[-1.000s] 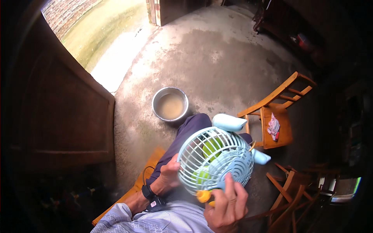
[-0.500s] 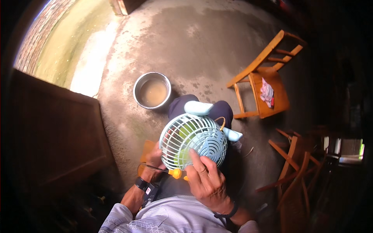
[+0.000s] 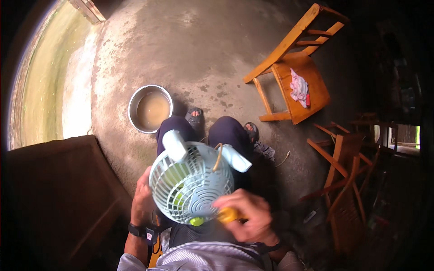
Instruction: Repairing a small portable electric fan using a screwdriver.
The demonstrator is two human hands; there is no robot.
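While held over the lap, exposed to a slip

Though tilted, found below the picture's centre, above the thighs: the pale-blue cage (image 3: 199, 185), round and slotted, with green parts (image 3: 177, 174) inside. At eleven and two o'clock on it, two pale-blue legs (image 3: 175, 147); between them, a tan cord loop (image 3: 218, 159); at six, a lime-green knob (image 3: 196, 221). At half past eight, the left hand (image 3: 142, 198), curled against the edge, apparently gripping. At four, the right hand (image 3: 253, 217), closed around a yellow piece (image 3: 228, 214).

Could twist or slip, if steadied mainly from half past eight while pushed from four. Could skid across the plastic too, if pressing the yellow piece at a slant. Might lose a small part to the metal pot (image 3: 130, 108) at eleven o'clock, with its cloudy liquid (image 3: 153, 109), if dropped that way.

Hard to read: the right fingers, smeared by motion, and any contact between yellow piece and cage; cannot tell. Hidden behind the cage: the left fingertips. Farther out, at half past one, a wooden chair (image 3: 316, 90) bearing a pinkish cloth (image 3: 298, 86); at three, dark wooden furniture (image 3: 337, 174), half lost in shadow.
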